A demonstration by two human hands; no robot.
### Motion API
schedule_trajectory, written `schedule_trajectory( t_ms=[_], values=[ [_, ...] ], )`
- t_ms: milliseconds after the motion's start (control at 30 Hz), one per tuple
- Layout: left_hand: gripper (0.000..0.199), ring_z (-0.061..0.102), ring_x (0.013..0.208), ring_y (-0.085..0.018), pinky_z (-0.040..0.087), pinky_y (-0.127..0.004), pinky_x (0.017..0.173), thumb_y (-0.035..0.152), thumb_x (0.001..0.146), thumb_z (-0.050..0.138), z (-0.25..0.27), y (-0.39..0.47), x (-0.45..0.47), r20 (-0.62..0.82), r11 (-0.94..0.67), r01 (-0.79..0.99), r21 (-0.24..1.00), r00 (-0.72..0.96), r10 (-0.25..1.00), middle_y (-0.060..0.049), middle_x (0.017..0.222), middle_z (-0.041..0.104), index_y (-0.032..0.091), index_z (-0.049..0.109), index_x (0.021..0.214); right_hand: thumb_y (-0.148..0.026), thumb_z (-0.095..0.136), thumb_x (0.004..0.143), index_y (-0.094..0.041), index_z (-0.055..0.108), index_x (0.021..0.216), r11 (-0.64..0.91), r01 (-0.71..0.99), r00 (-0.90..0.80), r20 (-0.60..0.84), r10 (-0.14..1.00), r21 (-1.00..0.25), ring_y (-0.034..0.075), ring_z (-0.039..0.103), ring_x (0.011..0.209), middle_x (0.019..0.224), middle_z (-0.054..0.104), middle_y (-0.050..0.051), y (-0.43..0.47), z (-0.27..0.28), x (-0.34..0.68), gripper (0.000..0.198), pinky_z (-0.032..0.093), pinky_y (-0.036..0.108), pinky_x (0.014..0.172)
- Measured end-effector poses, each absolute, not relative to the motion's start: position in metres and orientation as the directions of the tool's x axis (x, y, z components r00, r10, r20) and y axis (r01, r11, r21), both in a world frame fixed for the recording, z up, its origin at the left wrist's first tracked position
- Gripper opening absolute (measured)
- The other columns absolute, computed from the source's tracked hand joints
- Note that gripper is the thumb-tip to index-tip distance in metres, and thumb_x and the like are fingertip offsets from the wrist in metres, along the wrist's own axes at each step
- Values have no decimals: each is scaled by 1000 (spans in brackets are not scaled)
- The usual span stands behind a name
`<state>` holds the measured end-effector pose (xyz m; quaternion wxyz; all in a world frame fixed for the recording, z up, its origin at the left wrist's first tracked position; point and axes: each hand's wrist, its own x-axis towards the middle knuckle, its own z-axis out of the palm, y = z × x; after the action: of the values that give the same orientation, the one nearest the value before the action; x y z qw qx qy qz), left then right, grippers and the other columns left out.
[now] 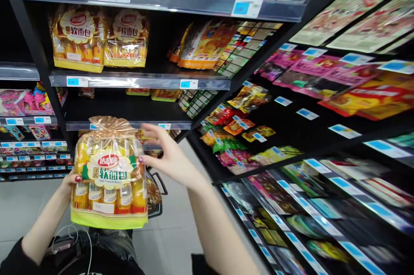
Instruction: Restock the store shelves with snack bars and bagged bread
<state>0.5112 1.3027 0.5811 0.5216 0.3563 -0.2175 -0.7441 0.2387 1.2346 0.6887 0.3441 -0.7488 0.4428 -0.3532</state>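
Note:
A clear bag of soft French bread (108, 180) with a gold gathered top and a yellow-green base is held upright in front of my body. My left hand (71, 183) grips its left side, thumb on the front and the other fingers mostly hidden behind. My right hand (166, 160) is at the bag's upper right, fingers stretched apart. Its thumb tip overlaps the bag's right edge; whether it presses there I cannot tell. Two similar bread bags (79, 40) stand on the shelf ahead.
Behind the bag, low down, shows a black-handled basket (158, 212) with a wrapped item in it. Dark shelves with price-tag rails (139, 81) rise ahead. Slanted shelves of snack packets (323, 72) run along the right, partly blurred. Grey tiled floor (174, 232) lies below.

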Motion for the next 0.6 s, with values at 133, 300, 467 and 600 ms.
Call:
schedule_trajectory(
  t_ms=[133,300,467,600],
  values=[
    [76,69,75,-32,57,-42,69,18,33,76,573,1260,495,-252,-435,498,750,-393,-885,-6,80,76,19,64,108,-43,79,54,-19,45,131,-449,-555,652,-31,-757,-701,29,54,115,129,55,11,1189,711,229,88,47,43,95],
    [79,63,96,-40,52,-48,78,29,33,81,554,1207,463,-251,-439,303,846,-500,-829,-12,100,72,16,64,109,-37,78,55,-14,44,131,-373,-654,628,-198,-753,-658,29,61,106,123,60,12,1185,694,212,87,51,38,87],
    [79,45,124,-31,37,-40,101,20,46,85,526,1196,470,-323,-372,62,926,-378,-868,-11,126,60,20,58,120,-34,70,62,-11,42,129,-28,-834,219,-284,-933,-550,31,63,99,113,64,16,1224,597,175,76,49,40,83],
    [47,59,105,-25,44,-47,92,38,79,64,506,1247,518,-541,-529,-128,839,-94,-836,-13,117,62,14,55,118,-37,66,63,-13,41,128,278,-808,-141,-287,-948,-520,33,62,102,112,65,17,1259,478,132,73,47,42,85]
  ],
)
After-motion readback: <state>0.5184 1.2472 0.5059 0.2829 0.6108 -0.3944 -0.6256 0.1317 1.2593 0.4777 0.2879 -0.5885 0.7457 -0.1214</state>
